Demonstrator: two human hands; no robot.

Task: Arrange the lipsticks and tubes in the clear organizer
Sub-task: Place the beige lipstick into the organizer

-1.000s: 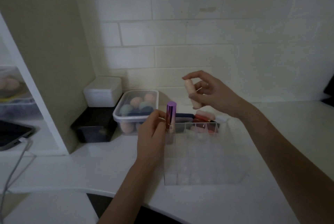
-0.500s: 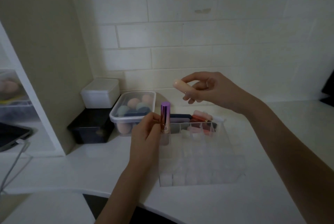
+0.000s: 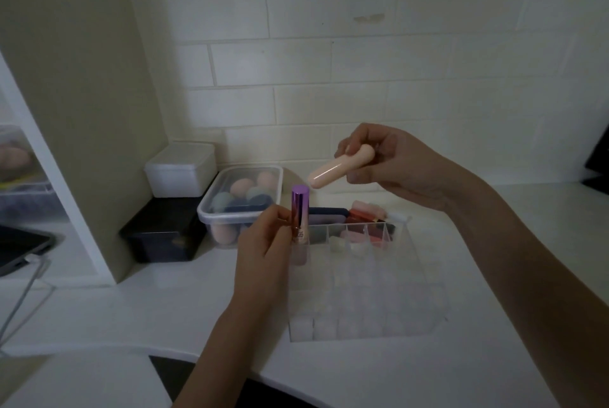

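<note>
A clear gridded organizer [image 3: 365, 302] stands on the white counter in front of me. My left hand [image 3: 263, 249] grips a purple metallic lipstick [image 3: 299, 213] upright, its lower end inside the organizer's back left cell. Above the organizer's back row, my right hand [image 3: 392, 167] holds a pale pink tube [image 3: 339, 168] tilted, its rounded end pointing down-left. Behind the organizer lie more tubes and lipsticks [image 3: 362, 213], pink, red and dark blue, partly seen through the clear walls.
A lidded clear tub of makeup sponges [image 3: 242, 200] sits behind my left hand. A white box [image 3: 179, 168] rests on a black box [image 3: 161, 233] by the cream partition. A dark tablet with a cable [image 3: 19, 247] lies far left. The tiled wall is close behind.
My right hand has turned the pale pink tube from nearly upright to slanted, pointing down-left. My left hand has kept the purple lipstick upright and lowered it slightly into the organizer's corner.
</note>
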